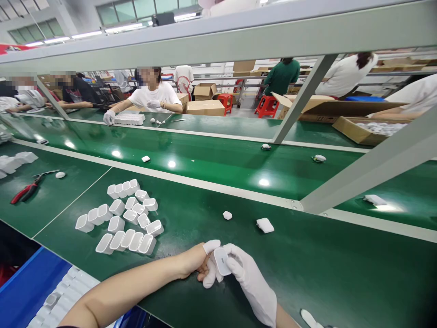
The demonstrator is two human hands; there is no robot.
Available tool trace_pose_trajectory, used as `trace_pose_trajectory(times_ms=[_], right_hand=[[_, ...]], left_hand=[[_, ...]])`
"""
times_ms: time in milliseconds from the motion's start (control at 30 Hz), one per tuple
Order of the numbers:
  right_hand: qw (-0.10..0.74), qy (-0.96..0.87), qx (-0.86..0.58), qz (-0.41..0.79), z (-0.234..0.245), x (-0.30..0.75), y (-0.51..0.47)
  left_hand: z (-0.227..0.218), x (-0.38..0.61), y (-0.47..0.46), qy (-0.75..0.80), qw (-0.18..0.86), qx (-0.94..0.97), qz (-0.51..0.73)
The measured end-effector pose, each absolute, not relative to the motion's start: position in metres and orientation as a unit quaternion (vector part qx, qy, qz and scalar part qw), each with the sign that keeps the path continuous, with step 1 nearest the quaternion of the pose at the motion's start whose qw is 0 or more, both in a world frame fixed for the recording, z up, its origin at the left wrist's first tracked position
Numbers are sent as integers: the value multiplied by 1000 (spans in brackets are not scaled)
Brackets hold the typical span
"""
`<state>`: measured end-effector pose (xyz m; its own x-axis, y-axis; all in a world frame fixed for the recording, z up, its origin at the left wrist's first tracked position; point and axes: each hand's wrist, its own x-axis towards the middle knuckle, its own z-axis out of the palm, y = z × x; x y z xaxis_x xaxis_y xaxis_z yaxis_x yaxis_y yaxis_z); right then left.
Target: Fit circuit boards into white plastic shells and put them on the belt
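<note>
My left hand (201, 262), bare but for white finger cots, and my right hand (251, 280) in a white glove meet over the green bench. Both pinch one small white plastic housing (221, 260) with a slot in its face. A white flat part (265, 225) and a tiny white piece (227, 215) lie just beyond my hands. A cluster of several empty white shells (126, 218) sits to the left of my forearm.
Red-handled pliers (25, 190) lie at far left. A blue bin (58, 291) with white parts sits below the bench edge. Grey frame struts (368, 168) cross the conveyor (211, 157). People work opposite, near cardboard boxes (351, 130).
</note>
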<state>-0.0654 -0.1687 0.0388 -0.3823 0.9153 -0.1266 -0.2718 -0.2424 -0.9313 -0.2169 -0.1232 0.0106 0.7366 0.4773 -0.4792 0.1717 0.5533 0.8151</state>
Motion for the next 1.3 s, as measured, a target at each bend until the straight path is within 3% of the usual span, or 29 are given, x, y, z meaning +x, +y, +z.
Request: trace_pose_trajectory(times_ms=[167, 333, 433, 533, 667, 867, 1300], right_hand=[[437, -415, -494, 626, 37, -65, -168], [459, -408, -594, 520, 16, -66, -171], [394, -530, -630, 408, 7, -65, -169], [279, -672, -660, 188, 9, -57, -161], [190, -659, -727, -6, 20, -33, -150], [161, -564, -810, 32, 22, 8, -137], [256, -533, -794, 143, 18, 35, -122]], left_hand=[[15, -219, -120, 351, 824, 430, 114], [16, -217, -110, 456, 700, 437, 334], [11, -210, -98, 503, 603, 460, 414], [5, -200, -82, 543, 527, 485, 437], [3, -181, -43, 580, 446, 532, 426], [8, -153, 32, 596, 294, 632, 399], [52, -182, 48, 626, 101, 732, 248]])
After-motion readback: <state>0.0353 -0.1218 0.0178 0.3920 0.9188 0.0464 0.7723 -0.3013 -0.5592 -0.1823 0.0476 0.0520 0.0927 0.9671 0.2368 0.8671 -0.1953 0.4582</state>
